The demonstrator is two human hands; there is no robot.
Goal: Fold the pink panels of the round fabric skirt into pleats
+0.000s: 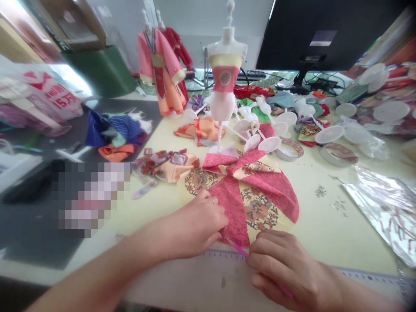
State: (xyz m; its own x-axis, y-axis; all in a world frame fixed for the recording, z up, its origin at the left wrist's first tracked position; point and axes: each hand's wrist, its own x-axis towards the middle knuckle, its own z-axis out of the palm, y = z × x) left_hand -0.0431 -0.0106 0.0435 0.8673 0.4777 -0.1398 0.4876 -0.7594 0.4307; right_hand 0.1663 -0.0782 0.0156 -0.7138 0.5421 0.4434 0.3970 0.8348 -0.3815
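A small panelled skirt in pink and flowered cream fabric lies spread on the table in front of me. Along its near hem runs a narrow pink ribbon. The fingers of my left hand are curled closed on the ribbon at the hem; the exact pinch is partly hidden. My right hand is closed round the ribbon at the skirt's lower right corner, and more pink shows beneath its palm. Behind the skirt stands a white doll mannequin with a pink and cream bodice.
A ruler lies along the table's near side. To the right are tape rolls, small metal bits and a clear plastic bag. Fabric scraps and a dressed pink doll are at the left and back, a monitor behind.
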